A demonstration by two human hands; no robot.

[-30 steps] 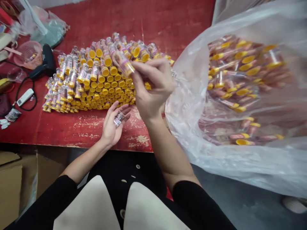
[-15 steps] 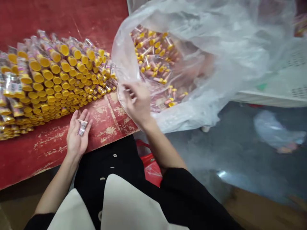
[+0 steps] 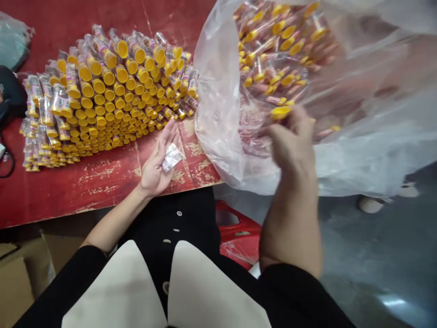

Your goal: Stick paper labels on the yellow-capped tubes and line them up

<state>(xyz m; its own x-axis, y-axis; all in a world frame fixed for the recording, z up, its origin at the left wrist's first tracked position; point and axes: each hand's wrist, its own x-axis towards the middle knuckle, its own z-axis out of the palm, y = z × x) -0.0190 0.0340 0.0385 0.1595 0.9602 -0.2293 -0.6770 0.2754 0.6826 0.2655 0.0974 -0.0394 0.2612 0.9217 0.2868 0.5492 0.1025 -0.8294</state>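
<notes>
My left hand [image 3: 158, 165] is palm up at the table's front edge, fingers stretched out. It holds a small printed label or sachet [image 3: 171, 157] with barcode-like marks; its exact kind is unclear. Just behind the hand lies a big stack of clear tubes with yellow caps [image 3: 109, 94], cap ends facing me. My right hand [image 3: 293, 143], slightly blurred, reaches into a large translucent plastic bag [image 3: 218, 100]. Its fingers are closed at a yellow-capped tube [image 3: 280, 112], mostly hidden. More tubes [image 3: 273, 50] lie loosely inside the bag.
The worn red table [image 3: 92, 182] ends just in front of my body. Beneath it are a red plastic stool [image 3: 242, 232] and cardboard boxes [image 3: 20, 278]. A dark object with a cable [image 3: 12, 93] sits at the left. Another person's shoes [image 3: 370, 204] show on the floor.
My view has turned and shifted. My right hand has gone from the bag's near rim to inside it, at a yellow-capped tube. My left hand still carries the label, now nearer the bag.
</notes>
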